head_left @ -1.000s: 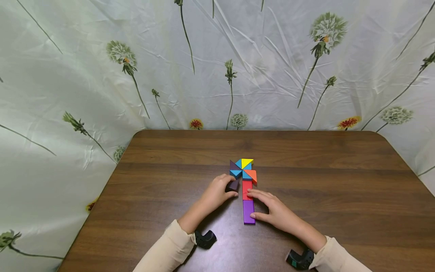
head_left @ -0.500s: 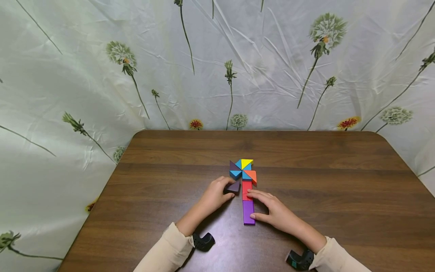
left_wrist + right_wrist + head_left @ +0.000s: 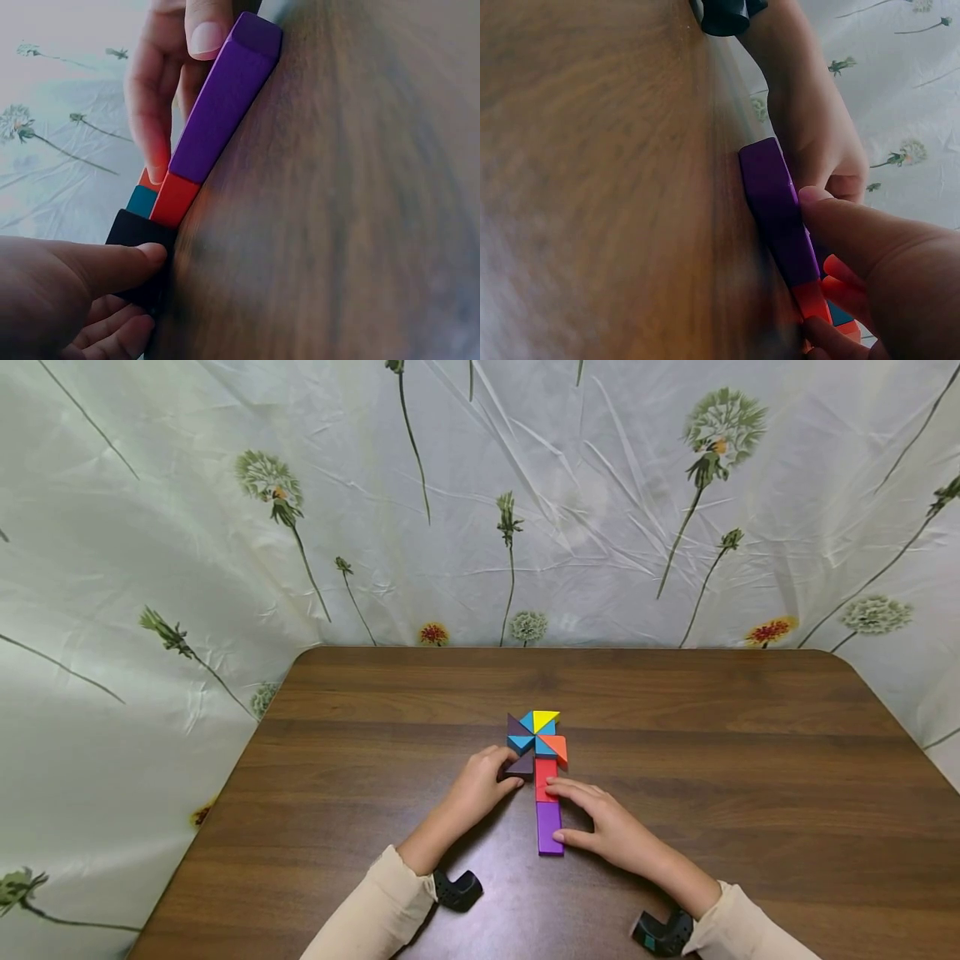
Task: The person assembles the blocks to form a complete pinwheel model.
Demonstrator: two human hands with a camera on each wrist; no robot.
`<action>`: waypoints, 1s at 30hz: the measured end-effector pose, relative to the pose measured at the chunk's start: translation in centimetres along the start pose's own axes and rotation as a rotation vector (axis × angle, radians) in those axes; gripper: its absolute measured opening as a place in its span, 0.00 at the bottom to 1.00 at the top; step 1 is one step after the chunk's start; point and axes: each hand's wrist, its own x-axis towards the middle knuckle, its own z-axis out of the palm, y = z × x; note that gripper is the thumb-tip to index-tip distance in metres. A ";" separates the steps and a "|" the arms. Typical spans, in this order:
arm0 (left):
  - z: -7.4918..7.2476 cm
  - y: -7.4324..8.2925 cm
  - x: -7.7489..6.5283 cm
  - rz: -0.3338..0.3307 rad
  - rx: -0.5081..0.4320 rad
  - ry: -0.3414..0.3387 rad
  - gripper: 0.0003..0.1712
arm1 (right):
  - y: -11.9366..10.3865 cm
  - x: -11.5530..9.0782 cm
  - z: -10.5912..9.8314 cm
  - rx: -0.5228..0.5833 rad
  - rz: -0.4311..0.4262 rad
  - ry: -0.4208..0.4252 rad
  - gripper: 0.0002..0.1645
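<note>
My left hand (image 3: 476,789) pinches a dark triangular block (image 3: 522,767) between thumb and fingers. One end of this block is right at the left side of a red block (image 3: 546,768). Below the red block lies a purple rectangular block (image 3: 550,831), forming a straight column with it. My right hand (image 3: 607,827) rests along the column's right side, thumb at the purple block's edge and fingertips on the red one. At the column's top, triangular blocks form a pinwheel: a yellow block (image 3: 544,719), an orange block (image 3: 556,745), another dark block (image 3: 516,727) and several blue ones.
All the blocks lie on a brown wooden table (image 3: 712,760) with rounded far corners. Behind it hangs a pale curtain (image 3: 600,552) printed with dandelions. A black wrist device (image 3: 458,891) is on the left wrist, and another black device (image 3: 662,933) on the right.
My left hand has shifted the dark triangular block slightly right and up, bringing it up to the red block. The right hand and the other blocks have stayed in place.
</note>
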 end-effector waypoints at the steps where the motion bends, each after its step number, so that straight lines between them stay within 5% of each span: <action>1: 0.0 0.0 0.1 -0.004 -0.002 0.005 0.13 | 0.0 0.0 0.0 -0.001 0.001 0.000 0.34; 15: 0.4 -0.3 0.8 0.008 0.041 0.079 0.12 | 0.0 0.0 0.0 -0.011 0.009 0.001 0.34; 30: -0.1 -0.1 1.0 -0.037 0.073 0.056 0.17 | 0.1 0.0 0.0 0.004 0.004 -0.002 0.34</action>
